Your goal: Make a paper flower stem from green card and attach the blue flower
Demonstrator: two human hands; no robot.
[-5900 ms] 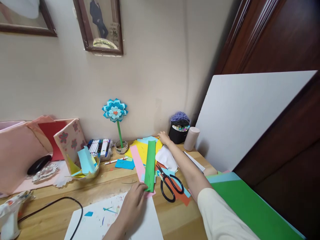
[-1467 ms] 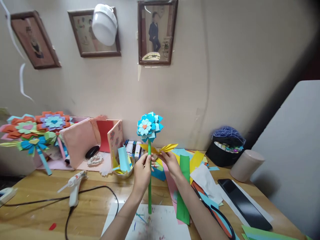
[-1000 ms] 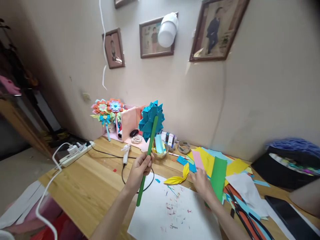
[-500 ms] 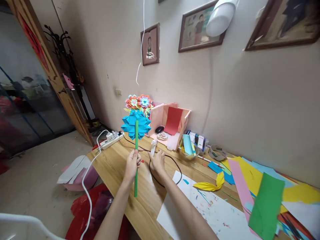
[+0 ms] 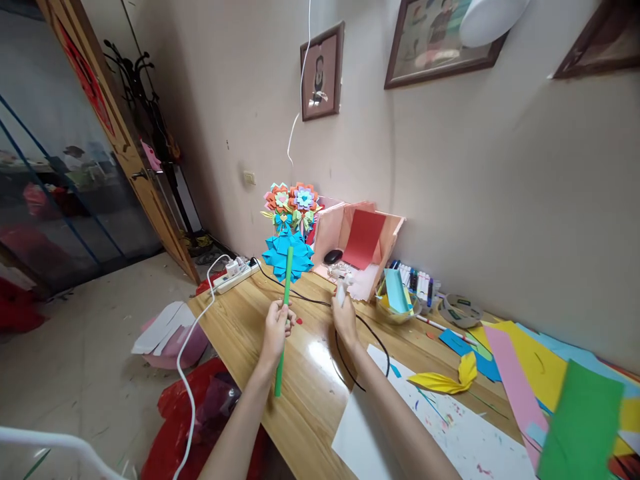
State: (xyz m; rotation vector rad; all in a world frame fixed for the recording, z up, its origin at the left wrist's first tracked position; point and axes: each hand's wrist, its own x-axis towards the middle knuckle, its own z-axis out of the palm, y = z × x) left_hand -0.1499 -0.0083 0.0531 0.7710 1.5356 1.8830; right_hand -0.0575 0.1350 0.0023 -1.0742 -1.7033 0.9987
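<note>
My left hand (image 5: 278,328) is closed round a green paper stem (image 5: 281,373), held almost upright over the table. A blue folded-paper flower (image 5: 295,259) sits at the stem's top, its pointed petals spread behind the stem. In my right hand (image 5: 345,321) is a white glue gun (image 5: 341,293), gripped with its narrow end pointing up and away; the fingers partly hide it. A black cord (image 5: 369,327) loops on the table beside this hand.
Beyond the blue flower stand several layered paper flowers (image 5: 305,197) and a pink box (image 5: 326,230). A bowl of paper scraps (image 5: 395,310), markers (image 5: 423,287), a tape roll (image 5: 461,310) and coloured sheets (image 5: 580,420) line the right. A power strip (image 5: 239,277) lies at the left edge.
My right hand's fingers, looser beside the glue gun before, have closed round it, and it has tilted slightly. The view has turned left. My left hand still holds the stem.
</note>
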